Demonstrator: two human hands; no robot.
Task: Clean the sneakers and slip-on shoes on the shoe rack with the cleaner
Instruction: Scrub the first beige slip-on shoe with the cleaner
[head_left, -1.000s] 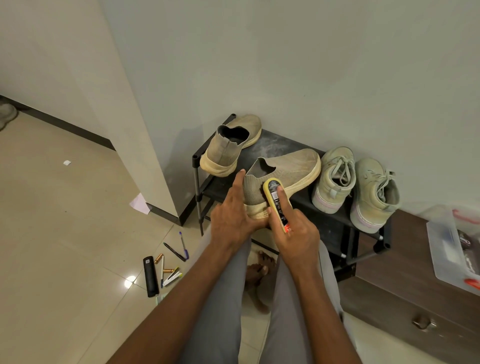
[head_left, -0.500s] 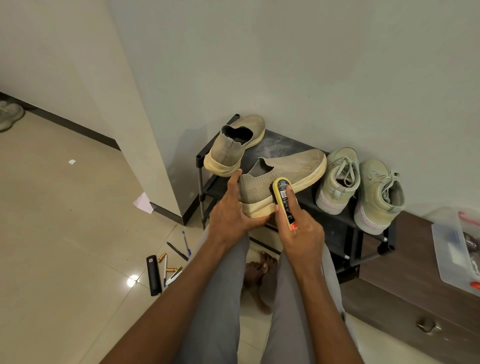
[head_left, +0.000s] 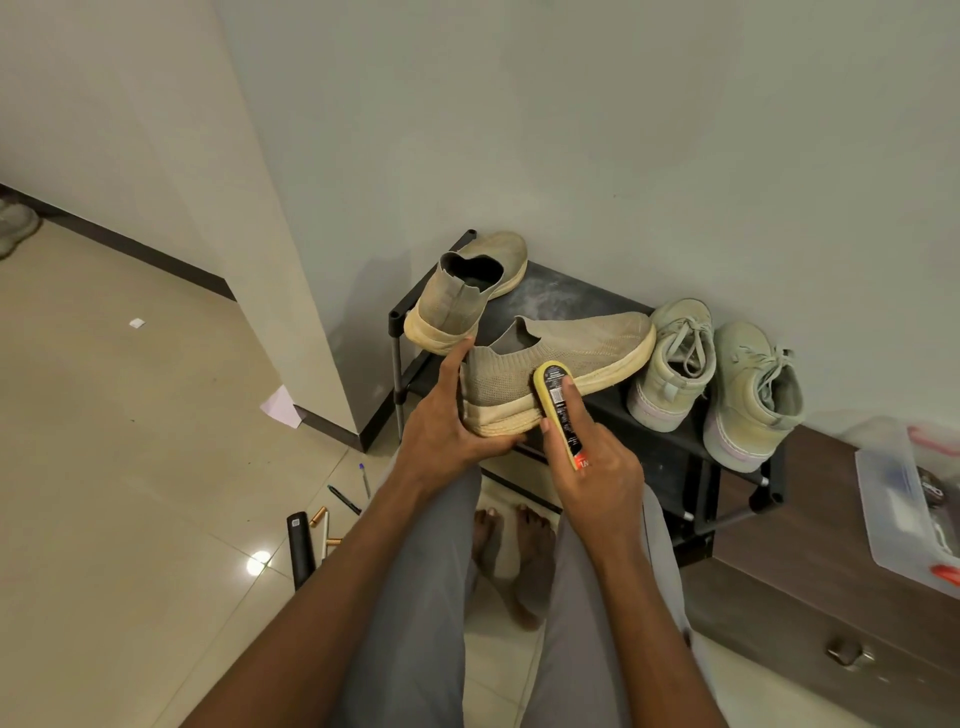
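A low black shoe rack (head_left: 571, 301) stands against a pale grey-green wall (head_left: 623, 130), its left end just beside a cream wall corner (head_left: 249, 234) with a dark skirting along the floor. The rack's top shelf is dusty and bears four shoes. At its left end a beige slip-on shoe (head_left: 462, 296) sits with its heel over the front edge. A second slip-on shoe (head_left: 561, 364) lies across the middle, its heel lifted off the front edge. The left hand (head_left: 447, 421) grips that heel, thumb up along the back, fingers curled under the sole. The right hand (head_left: 592, 467) is clamped on the cleaner (head_left: 558, 410), a yellow-edged applicator with a dark label, whose upper end presses against the shoe's side near the sole. Toward the right end two pale green laced sneakers (head_left: 675, 364) (head_left: 753, 389) stand side by side, heels at the front edge.

The floor (head_left: 130, 441) is glossy cream tile with a bright light reflection. On it, left of the rack, lie pens (head_left: 345, 500), a black stick-shaped object (head_left: 300, 545), some small brass-coloured pieces and a scrap of pale paper (head_left: 280, 408). Right of the rack a dark brown wooden cabinet (head_left: 831, 597) carries a clear plastic box (head_left: 909, 509). The person's grey trouser legs and bare feet show below the hands.
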